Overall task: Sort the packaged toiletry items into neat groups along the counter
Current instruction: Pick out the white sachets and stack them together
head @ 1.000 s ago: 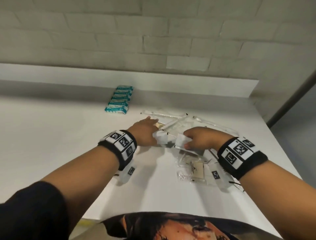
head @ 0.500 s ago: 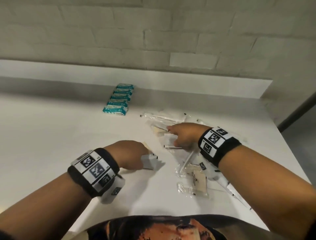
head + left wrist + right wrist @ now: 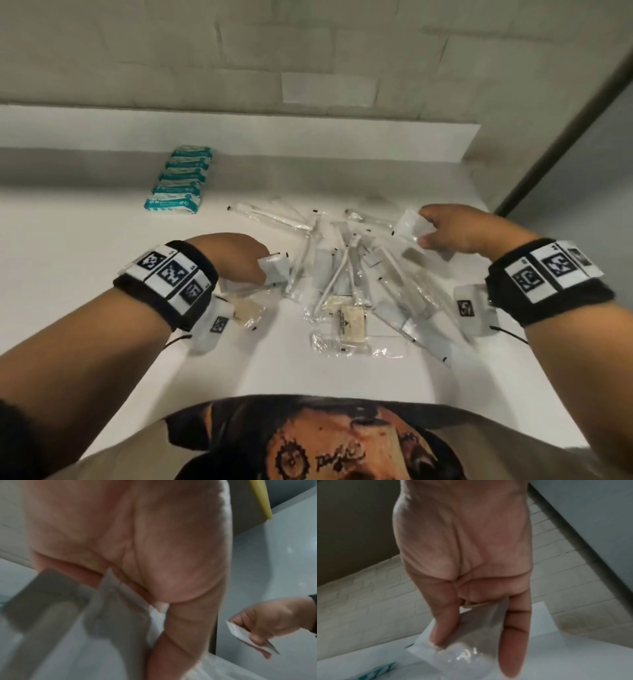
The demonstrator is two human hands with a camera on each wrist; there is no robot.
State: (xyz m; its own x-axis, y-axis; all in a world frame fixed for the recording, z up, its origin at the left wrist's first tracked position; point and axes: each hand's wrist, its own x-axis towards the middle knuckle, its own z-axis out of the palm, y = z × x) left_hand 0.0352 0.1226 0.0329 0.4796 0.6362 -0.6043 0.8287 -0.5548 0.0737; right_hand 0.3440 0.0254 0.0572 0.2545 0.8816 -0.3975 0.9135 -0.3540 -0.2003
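Observation:
A loose pile of clear-wrapped toothbrushes and small packets lies mid-counter. My left hand is at the pile's left edge and pinches a small white sachet; the left wrist view shows pale packets tucked under its curled fingers. My right hand hovers over the pile's far right and pinches a clear sachet between thumb and fingers, which the right wrist view confirms. A neat row of teal packets stands at the back left.
Beige wrapped packets lie at the pile's near edge, another beside my left wrist. The white counter ends at a low back ledge and a brick wall. A grey door frame bounds the right.
My right hand has swung right from the pile's middle, lifting a clear sachet. My left hand has moved a little farther from me, toward the pile, still gripping its white sachet.

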